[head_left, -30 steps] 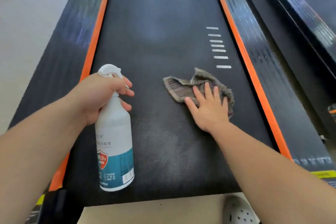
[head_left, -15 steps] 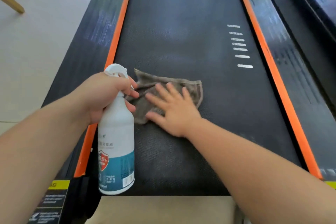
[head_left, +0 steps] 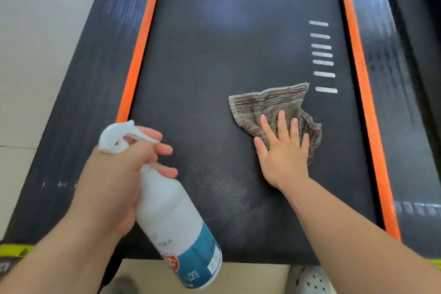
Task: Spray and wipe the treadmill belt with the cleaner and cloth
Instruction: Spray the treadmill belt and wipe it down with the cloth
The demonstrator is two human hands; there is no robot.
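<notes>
Down from the head camera, the black treadmill belt (head_left: 214, 67) runs up the middle of the picture, edged by an orange strip (head_left: 140, 43) on each side, with dark side rails (head_left: 90, 93) beyond. On the right half of the belt lies a crumpled, striped brownish cloth (head_left: 269, 105), just below a column of short white dashes (head_left: 322, 55) printed on the belt. The right hand (head_left: 284, 157) presses flat on the near part of the cloth, its fingers (head_left: 281, 124) straight and slightly spread. Over the near left part of the belt, the left hand (head_left: 119, 174) grips the neck of a white spray bottle (head_left: 171, 217) with a teal label, fingers curled round it below the white trigger head (head_left: 117, 136). The bottle tilts, base toward the camera; whether it touches the belt cannot be told. Pale floor (head_left: 35, 43) shows at the left, and a white perforated shoe (head_left: 312, 281) sits at the bottom edge.
</notes>
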